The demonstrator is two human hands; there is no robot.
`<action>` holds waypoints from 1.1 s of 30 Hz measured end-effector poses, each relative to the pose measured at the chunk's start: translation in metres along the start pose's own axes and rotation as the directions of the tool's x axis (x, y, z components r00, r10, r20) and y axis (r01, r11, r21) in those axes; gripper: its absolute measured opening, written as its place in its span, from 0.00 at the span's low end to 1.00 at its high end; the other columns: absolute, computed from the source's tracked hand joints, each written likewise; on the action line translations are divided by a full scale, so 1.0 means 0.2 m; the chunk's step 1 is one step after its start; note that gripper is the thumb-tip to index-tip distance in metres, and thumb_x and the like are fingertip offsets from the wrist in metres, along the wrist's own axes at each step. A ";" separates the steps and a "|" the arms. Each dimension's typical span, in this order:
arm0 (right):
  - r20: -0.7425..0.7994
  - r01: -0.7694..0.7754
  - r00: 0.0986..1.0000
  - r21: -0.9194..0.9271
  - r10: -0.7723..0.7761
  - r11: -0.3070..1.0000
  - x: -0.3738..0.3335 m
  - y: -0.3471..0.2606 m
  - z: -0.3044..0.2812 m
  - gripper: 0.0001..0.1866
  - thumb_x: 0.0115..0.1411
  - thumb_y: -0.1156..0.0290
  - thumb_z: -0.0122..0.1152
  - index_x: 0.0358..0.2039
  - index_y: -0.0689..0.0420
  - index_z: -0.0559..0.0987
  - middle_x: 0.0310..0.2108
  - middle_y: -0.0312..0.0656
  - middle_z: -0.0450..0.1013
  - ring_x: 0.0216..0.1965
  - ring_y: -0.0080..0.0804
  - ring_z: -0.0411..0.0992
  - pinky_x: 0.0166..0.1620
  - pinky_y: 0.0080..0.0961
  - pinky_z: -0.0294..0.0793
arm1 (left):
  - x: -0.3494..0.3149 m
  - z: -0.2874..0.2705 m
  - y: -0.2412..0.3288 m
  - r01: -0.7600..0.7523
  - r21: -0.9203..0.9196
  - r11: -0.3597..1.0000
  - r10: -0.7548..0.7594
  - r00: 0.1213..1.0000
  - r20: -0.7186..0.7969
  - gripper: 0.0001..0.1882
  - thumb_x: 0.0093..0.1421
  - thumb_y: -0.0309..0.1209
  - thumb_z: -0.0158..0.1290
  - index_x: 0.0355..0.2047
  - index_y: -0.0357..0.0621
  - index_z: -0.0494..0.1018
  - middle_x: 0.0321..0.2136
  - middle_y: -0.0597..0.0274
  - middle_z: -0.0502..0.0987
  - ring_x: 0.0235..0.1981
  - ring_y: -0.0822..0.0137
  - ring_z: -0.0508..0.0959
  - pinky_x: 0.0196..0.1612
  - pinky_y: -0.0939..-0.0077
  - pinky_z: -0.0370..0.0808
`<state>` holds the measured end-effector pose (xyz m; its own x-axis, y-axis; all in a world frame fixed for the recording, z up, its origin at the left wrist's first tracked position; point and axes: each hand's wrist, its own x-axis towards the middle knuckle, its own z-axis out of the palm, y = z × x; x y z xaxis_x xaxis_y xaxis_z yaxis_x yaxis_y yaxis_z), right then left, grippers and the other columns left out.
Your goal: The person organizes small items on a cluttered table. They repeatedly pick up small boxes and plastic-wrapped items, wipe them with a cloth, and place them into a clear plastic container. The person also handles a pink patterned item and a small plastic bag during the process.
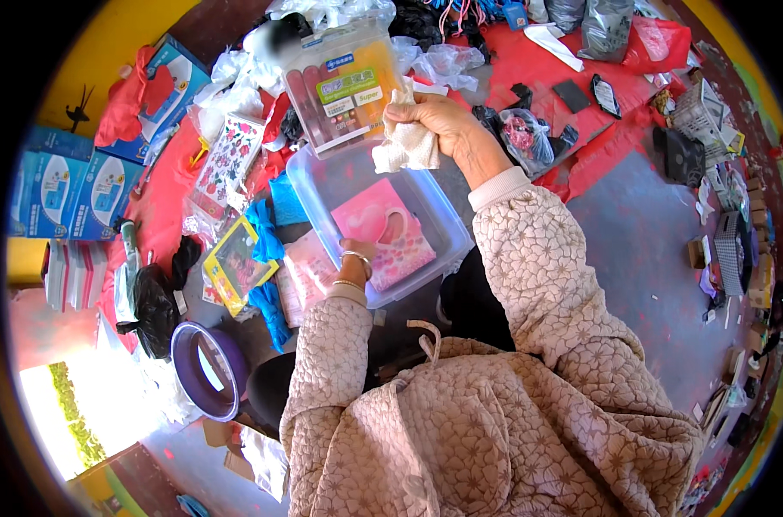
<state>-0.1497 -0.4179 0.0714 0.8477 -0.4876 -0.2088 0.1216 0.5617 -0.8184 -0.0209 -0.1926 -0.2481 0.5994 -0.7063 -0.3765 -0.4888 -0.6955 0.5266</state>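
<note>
My left hand [357, 257], with a bangle at the wrist, is closed on the near-left rim of a clear plastic box [450, 226]. A pink gift bag with hearts [416, 258] shows within the box's outline; I cannot tell whether it lies inside or beneath. My right hand [443, 125] pinches a crumpled white cloth [409, 148] above the box's far side. The cloth touches or overlaps the right edge of an upright clear plastic case [327, 133] with coloured labels. Whether that case is joined to the box is hard to tell.
A purple basin [182, 366] stands at the left. Blue printed boxes [90, 194], a yellow-framed picture packet [236, 297] and blue ribbon bundles [273, 314] lie left of the box. Plastic bags [605, 30] and scattered goods cover the red sheet [529, 82] beyond. A checked basket [730, 250] sits far right.
</note>
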 end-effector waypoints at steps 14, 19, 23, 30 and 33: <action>-0.198 -0.479 0.857 0.033 0.476 0.877 0.16 0.57 -0.25 0.12 0.52 0.74 0.59 0.37 0.63 0.71 0.31 0.44 0.73 0.29 0.33 0.74 0.32 0.32 0.76 | -0.95 -0.79 0.52 -0.151 -0.262 0.953 0.286 0.733 0.617 0.18 0.56 0.29 0.46 0.46 0.36 0.66 0.40 0.55 0.73 0.40 0.67 0.74 0.44 0.76 0.69; -0.296 -0.542 0.801 0.013 0.521 0.840 0.22 0.81 -0.28 0.11 0.52 0.75 0.57 0.36 0.64 0.71 0.30 0.44 0.73 0.29 0.34 0.74 0.31 0.32 0.76 | -0.83 -0.74 0.42 -0.161 -0.393 0.905 0.371 0.749 0.548 0.17 0.56 0.30 0.46 0.46 0.35 0.66 0.37 0.54 0.75 0.39 0.66 0.74 0.44 0.75 0.69; -0.327 -0.497 0.820 0.002 0.470 0.868 0.30 0.92 -0.26 0.10 0.53 0.75 0.57 0.36 0.63 0.71 0.31 0.43 0.73 0.30 0.34 0.74 0.32 0.31 0.76 | -0.82 -0.72 0.39 -0.212 -0.344 0.915 0.375 0.764 0.525 0.18 0.56 0.31 0.46 0.46 0.36 0.66 0.36 0.54 0.75 0.37 0.64 0.75 0.43 0.74 0.70; -0.313 -0.470 0.875 -0.370 0.369 0.801 0.45 1.00 -0.30 0.11 0.51 0.69 0.60 0.34 0.60 0.74 0.28 0.41 0.73 0.27 0.29 0.73 0.28 0.27 0.72 | -0.87 -0.72 0.37 -0.306 -0.283 0.909 0.409 0.786 0.464 0.18 0.55 0.33 0.46 0.46 0.37 0.66 0.32 0.52 0.76 0.35 0.61 0.76 0.40 0.72 0.71; -0.271 -0.301 0.950 -0.668 0.154 0.681 0.46 1.03 -0.38 0.14 0.49 0.61 0.62 0.30 0.60 0.76 0.25 0.41 0.74 0.24 0.29 0.73 0.27 0.25 0.70 | -0.87 -0.73 0.40 -0.320 -0.314 0.894 0.436 0.780 0.449 0.18 0.54 0.36 0.47 0.42 0.37 0.68 0.33 0.47 0.75 0.37 0.51 0.74 0.41 0.66 0.70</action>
<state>-0.0860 -0.3982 -0.1577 0.6844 -0.5576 -0.4698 -0.5173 0.0827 -0.8518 -0.0717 -0.1056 -0.0294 -0.0308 -0.9133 -0.4062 -0.4298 -0.3548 0.8303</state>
